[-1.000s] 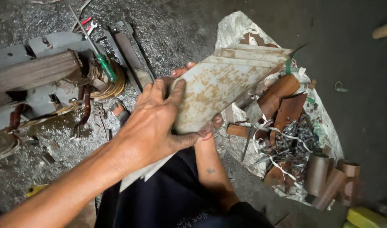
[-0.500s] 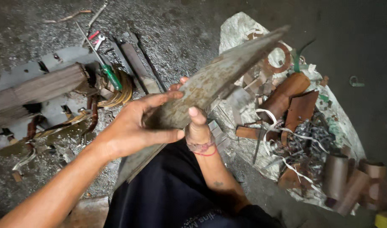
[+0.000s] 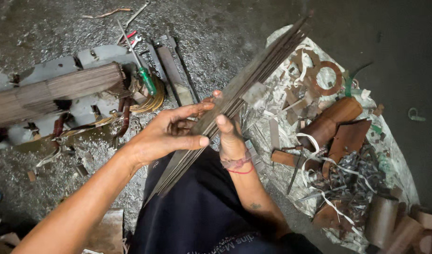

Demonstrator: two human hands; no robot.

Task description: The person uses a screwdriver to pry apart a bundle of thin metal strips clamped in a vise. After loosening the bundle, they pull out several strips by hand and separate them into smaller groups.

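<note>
Both hands, left (image 3: 166, 134) and right (image 3: 230, 138), have their grip clamped on a stack of thin plates (image 3: 234, 96) held edge-on over the lap. More plates (image 3: 56, 91) lie stacked left; probably stripping is half done.

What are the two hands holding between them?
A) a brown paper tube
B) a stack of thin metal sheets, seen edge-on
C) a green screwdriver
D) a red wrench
B: the left hand and the right hand press from either side on a stack of thin metal sheets turned edge-on, while the green screwdriver lies on the floor beyond them.
</note>
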